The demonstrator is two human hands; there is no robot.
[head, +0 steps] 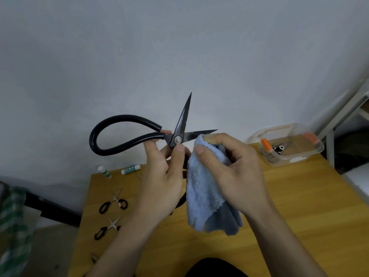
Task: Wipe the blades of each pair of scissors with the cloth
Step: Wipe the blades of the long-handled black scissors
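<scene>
My left hand (161,174) holds a large pair of black scissors (139,136) up in front of the wall, gripping it near the pivot with the thumb just below the bolt. Its blades stand apart, one pointing up, the other to the right. My right hand (229,166) grips a light blue cloth (205,194) and presses its top fold against the right-pointing blade near the pivot. The cloth hangs down over the table. Two small pairs of scissors (113,202) (107,228) lie on the wooden table (289,196) at the left.
A clear plastic box (287,144) with orange clips stands at the table's back right. Two glue sticks (130,169) (104,171) sit at the back left edge. A metal frame (347,108) rises at the right. A dark object sits half hidden behind my left hand.
</scene>
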